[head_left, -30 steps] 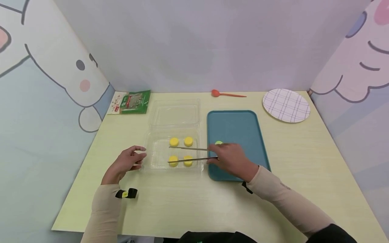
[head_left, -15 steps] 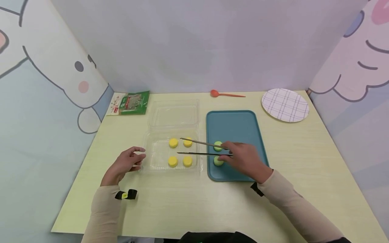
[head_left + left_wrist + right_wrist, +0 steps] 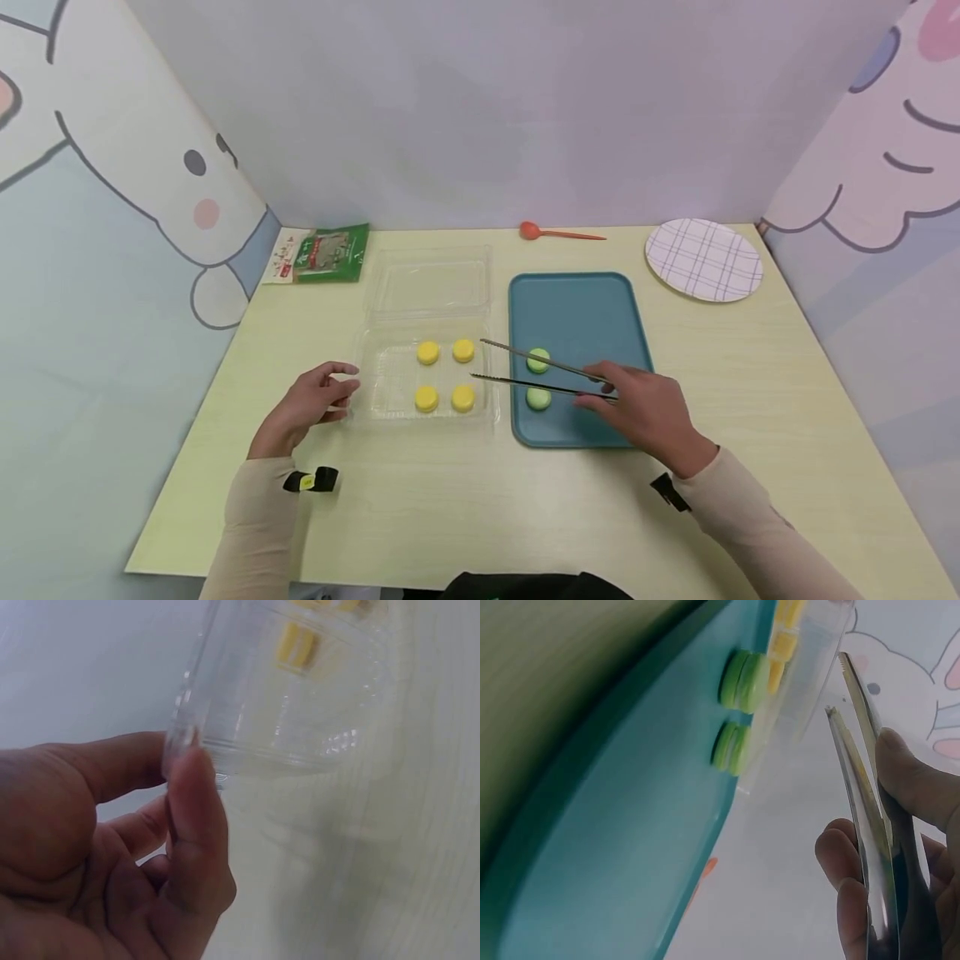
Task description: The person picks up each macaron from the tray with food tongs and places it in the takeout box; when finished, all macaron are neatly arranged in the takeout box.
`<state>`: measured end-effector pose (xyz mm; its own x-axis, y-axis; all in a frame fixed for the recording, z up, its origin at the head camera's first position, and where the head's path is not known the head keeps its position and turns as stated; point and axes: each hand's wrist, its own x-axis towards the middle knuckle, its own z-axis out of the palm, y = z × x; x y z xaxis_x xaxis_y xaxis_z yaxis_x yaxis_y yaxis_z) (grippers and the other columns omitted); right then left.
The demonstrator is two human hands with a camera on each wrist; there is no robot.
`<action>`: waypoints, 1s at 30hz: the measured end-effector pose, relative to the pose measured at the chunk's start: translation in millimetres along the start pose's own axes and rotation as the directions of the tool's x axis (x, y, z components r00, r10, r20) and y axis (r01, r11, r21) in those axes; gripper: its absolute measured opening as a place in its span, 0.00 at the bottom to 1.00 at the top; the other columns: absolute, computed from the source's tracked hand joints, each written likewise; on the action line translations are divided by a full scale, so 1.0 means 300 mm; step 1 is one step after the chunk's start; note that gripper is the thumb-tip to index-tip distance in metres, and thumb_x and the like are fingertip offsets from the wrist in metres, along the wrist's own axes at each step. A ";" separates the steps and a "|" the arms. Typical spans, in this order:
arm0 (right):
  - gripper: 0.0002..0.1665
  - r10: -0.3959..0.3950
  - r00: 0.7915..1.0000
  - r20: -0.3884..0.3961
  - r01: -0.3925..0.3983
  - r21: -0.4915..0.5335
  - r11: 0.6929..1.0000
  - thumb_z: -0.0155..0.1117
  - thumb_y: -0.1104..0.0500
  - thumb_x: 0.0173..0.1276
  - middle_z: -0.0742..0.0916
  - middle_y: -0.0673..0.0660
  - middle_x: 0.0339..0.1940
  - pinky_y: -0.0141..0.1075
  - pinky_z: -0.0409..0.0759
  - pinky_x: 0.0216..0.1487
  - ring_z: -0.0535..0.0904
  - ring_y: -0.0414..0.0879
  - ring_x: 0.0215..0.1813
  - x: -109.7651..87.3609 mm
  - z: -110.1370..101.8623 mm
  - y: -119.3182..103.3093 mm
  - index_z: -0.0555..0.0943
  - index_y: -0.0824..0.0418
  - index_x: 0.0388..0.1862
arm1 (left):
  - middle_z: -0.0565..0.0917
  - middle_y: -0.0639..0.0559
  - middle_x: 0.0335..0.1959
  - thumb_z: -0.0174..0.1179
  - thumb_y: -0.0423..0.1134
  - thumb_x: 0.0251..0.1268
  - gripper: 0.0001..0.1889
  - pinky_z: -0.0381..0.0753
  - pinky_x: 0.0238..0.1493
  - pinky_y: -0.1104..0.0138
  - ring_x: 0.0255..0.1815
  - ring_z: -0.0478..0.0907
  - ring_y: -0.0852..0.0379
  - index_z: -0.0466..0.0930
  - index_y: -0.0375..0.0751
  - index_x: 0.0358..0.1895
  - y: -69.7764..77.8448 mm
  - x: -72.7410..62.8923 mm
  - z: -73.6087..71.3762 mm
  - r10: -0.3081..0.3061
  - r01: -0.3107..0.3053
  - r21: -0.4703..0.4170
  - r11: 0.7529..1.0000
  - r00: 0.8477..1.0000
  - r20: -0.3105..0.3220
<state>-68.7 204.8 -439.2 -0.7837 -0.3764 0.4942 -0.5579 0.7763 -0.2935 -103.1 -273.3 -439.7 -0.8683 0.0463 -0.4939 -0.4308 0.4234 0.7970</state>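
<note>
My left hand (image 3: 307,404) pinches the left rim of an open clear plastic box (image 3: 247,727) between thumb and fingers. In the box base sit several yellow macarons (image 3: 427,398), in two rows. My right hand (image 3: 651,412) holds long metal tongs (image 3: 881,900) over the blue tray (image 3: 577,308). The tongs' arms are spread, with nothing between the serrated tips, which point left to the box's right edge. Below them on the tray lie two green macarons (image 3: 745,681), near its left side.
The box's hinged lid (image 3: 435,283) lies folded back. Behind stand a green and white food packet (image 3: 330,254) at left, an orange spoon (image 3: 530,231) in the middle and a checked plate (image 3: 705,260) at right. A wall (image 3: 480,117) closes the table's back.
My right hand has drawn the tongs right, from over the yellow macarons to over the tray, uncovering both green macarons. My left hand stays at the box rim.
</note>
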 end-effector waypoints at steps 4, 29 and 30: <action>0.28 0.046 0.999 -0.012 -0.046 0.009 0.999 0.75 0.34 0.55 0.87 0.49 0.24 0.33 0.68 0.17 0.79 0.38 0.21 -0.035 -0.014 0.017 0.86 0.52 0.45 | 0.75 0.47 0.34 0.56 0.42 0.78 0.23 0.82 0.36 0.66 0.32 0.75 0.56 0.67 0.34 0.67 -0.003 -0.006 0.000 -0.012 0.012 0.007 1.000 1.000 -0.003; 0.38 0.161 0.986 -0.049 -0.163 -0.035 0.986 0.54 0.22 0.62 0.86 0.44 0.24 0.31 0.59 0.15 0.65 0.30 0.15 -0.171 -0.072 0.100 0.85 0.52 0.47 | 0.74 0.48 0.33 0.55 0.43 0.78 0.23 0.81 0.35 0.66 0.31 0.74 0.56 0.67 0.34 0.67 -0.002 0.004 -0.001 0.000 0.000 0.015 1.000 1.000 0.005; 0.35 0.169 0.985 -0.044 -0.170 -0.035 0.985 0.61 0.25 0.61 0.86 0.44 0.25 0.31 0.59 0.15 0.65 0.29 0.15 -0.175 -0.074 0.101 0.85 0.52 0.47 | 0.74 0.48 0.33 0.55 0.43 0.78 0.23 0.81 0.35 0.66 0.32 0.74 0.56 0.67 0.34 0.67 -0.002 0.004 -0.001 0.001 -0.001 0.017 1.000 1.000 0.005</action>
<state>-38.4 259.4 -455.9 -0.8538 -0.2176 0.4729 -0.4065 0.8462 -0.3446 -103.9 -273.9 -440.5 -0.8674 0.0507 -0.4950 -0.4260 0.4386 0.7913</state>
